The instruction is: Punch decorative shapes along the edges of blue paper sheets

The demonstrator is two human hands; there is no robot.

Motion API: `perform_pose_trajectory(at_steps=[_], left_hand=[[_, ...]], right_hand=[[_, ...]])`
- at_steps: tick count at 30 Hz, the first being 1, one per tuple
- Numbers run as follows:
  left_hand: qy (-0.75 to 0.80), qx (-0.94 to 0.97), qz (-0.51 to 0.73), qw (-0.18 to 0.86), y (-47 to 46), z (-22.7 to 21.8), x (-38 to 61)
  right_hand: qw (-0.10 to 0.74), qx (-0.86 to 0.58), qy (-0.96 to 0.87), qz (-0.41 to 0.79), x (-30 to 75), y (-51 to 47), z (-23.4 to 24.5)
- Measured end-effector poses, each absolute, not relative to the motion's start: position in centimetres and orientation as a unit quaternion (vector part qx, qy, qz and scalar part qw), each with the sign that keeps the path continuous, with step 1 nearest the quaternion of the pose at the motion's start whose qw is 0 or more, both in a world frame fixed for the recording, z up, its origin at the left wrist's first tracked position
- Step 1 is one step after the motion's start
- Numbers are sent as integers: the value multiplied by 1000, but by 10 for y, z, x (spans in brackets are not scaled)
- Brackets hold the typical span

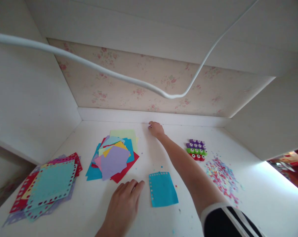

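**Two hands on a white table, one far at the back**

Two hands are seen from the head camera. The left hand point(124, 205) lies flat on the table point(262, 197) with the fingers loosely spread and holds nothing. Just beside it, to the right, lies the blue sheet point(162, 189), with small holes along its left and top edges. The right hand point(155, 129) is stretched to the back of the table, at the low ledge point(114, 115). Its fingers are curled, and I cannot tell if they pinch something.

The small punches point(196, 149), purple, green and red, stand in a tight group to the right of the arm. Any mark on them is too small to read.

Paper scraps point(221, 176) are scattered right of the arm, near the punches. A loose pile of plain coloured paper point(113, 158) lies left of the arm, and a pile of hole-edged sheets point(50, 184) reaches the table's left front edge. Bare table shows on the far right. A white cable point(114, 74) hangs across the top.
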State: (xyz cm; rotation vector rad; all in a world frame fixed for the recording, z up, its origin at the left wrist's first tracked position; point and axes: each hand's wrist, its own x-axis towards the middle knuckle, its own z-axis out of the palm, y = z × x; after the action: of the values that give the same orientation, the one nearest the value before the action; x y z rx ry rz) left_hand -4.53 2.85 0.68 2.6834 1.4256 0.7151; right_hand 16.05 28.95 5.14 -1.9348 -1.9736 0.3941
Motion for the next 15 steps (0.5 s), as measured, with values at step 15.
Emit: perform_pose_trajectory(at_steps=[15], left_hand=[[474, 809, 321, 133, 23, 9, -41]], right_hand=[[261, -431, -780, 370, 165, 58, 46]])
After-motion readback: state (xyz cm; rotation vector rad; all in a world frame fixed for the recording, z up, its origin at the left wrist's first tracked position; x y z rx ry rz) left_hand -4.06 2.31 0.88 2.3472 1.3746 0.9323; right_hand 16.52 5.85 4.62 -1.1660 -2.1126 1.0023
